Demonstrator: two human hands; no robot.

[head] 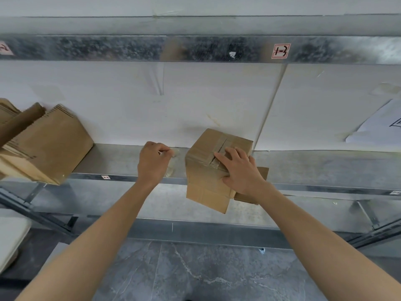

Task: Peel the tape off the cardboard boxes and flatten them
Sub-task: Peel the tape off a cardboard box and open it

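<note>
A tape strip (170, 165) is being pinched by the left hand (152, 161) beside the box (201, 179) — which is being pressed under the right hand (243, 172), fingers spread — top tape (220, 144) and flattening seemingly left.

Brown cardboard box (208, 170), mottled grey metal shelf (121, 159), grey marbled floor (206, 274)

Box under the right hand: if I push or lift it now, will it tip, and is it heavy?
Likely to tip: the box sits tilted, hanging over the shelf edge, steadied by the right hand on top. Probably light, since one hand steadies it while the left hand pinches a tape strip. Its taped top may feel slick.
</note>
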